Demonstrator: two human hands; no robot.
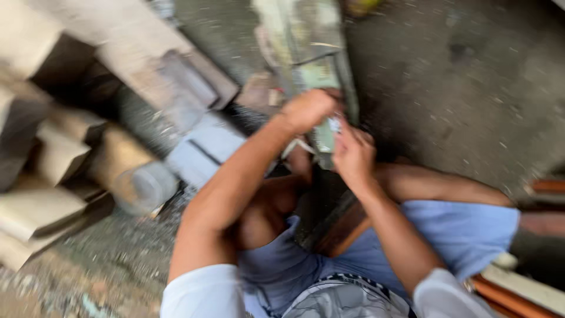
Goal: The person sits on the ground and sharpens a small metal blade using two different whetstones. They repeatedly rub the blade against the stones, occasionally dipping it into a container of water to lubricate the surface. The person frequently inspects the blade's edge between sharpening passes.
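The person wears a white short-sleeved shirt (203, 292), its sleeves ending above the elbows, and light blue shorts (465, 229) with a dark patterned waistband (353, 281). Both forearms and knees are bare; everything shows blurred.

A rough workshop yard: stacked timber blocks (53, 159) lie on gritty concrete ground (459, 88).

Only one likely label, heavily blurred: a pale yellow-green rectangular patch (321, 75) on the face of the long, worn grey-green piece (306, 35), just above the left hand (309, 109). Lower down, between that hand and the right hand (353, 154), a small white scrap (334, 124), perhaps a tag or sticker, too smeared to tell which. Nothing recognisable as a package, sign or screen anywhere else.
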